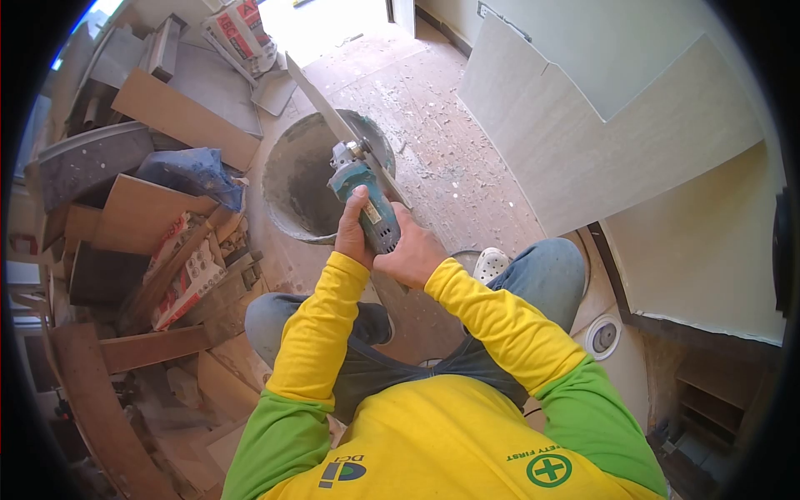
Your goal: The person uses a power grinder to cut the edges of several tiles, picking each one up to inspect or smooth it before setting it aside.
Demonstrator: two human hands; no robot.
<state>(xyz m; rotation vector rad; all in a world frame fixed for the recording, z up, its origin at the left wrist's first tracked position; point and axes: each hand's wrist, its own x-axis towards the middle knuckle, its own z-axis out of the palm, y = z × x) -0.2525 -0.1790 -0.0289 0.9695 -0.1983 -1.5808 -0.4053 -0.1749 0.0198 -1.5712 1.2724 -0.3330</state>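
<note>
A teal angle grinder [367, 196] is held in both hands in front of me. My left hand [353, 229] is wrapped round its left side, thumb lying along the body. My right hand [410, 248] grips the rear of the housing from the right. The grinder's metal head points away from me and sits right at a long, narrow grey strip [321, 102], which looks like cut tile. This strip slants across the top of a large round bucket [287, 179] coated with dried grey residue. Part of the strip is hidden behind the grinder.
Wood boards [187, 117], a blue plastic bag [196, 171] and scraps are piled on the left. Pale debris [442, 150] litters the floor beyond the bucket. On the right leans a large notched tile panel [583, 142]. A white round roll [603, 337] lies by my right knee.
</note>
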